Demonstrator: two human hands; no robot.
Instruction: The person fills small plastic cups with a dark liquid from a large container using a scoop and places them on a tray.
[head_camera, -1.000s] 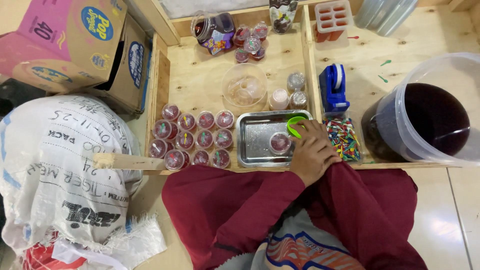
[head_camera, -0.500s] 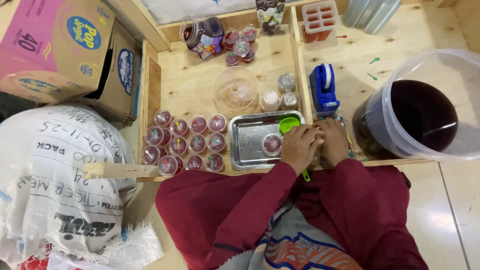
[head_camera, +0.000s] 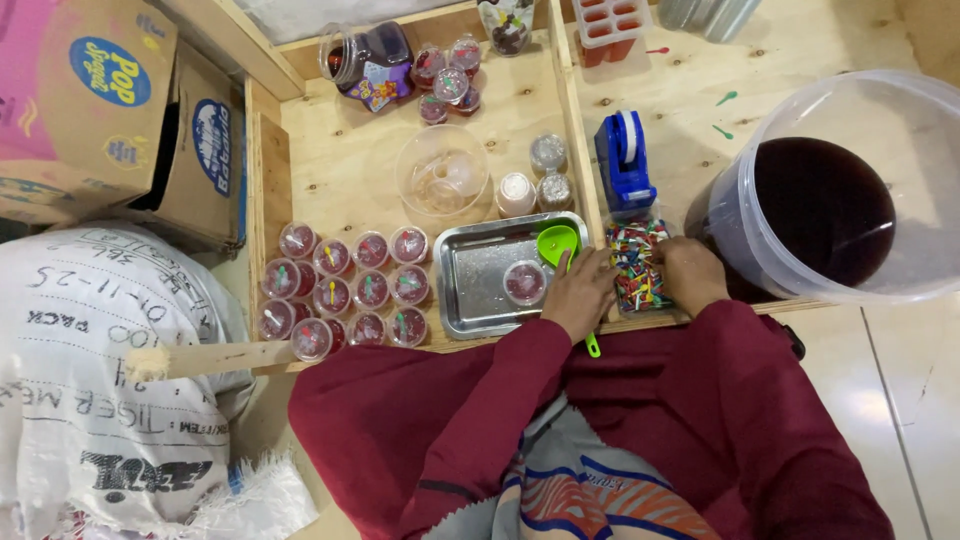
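Pale plywood tabletop (head_camera: 360, 160) seen from above, with a steel tray (head_camera: 478, 290) as the landmark. Inside the tray, toward its right side, sits a small lidded cup of dark red jelly (head_camera: 524, 282), and a green scoop (head_camera: 558, 246) rests at the tray's right edge. The left hand (head_camera: 582, 296) lies just right of the cup, its grip loosely curled, holding nothing clearly visible. The right hand (head_camera: 690, 272), farther right, dips narrowed fingers into a tub of coloured picks (head_camera: 634, 262).
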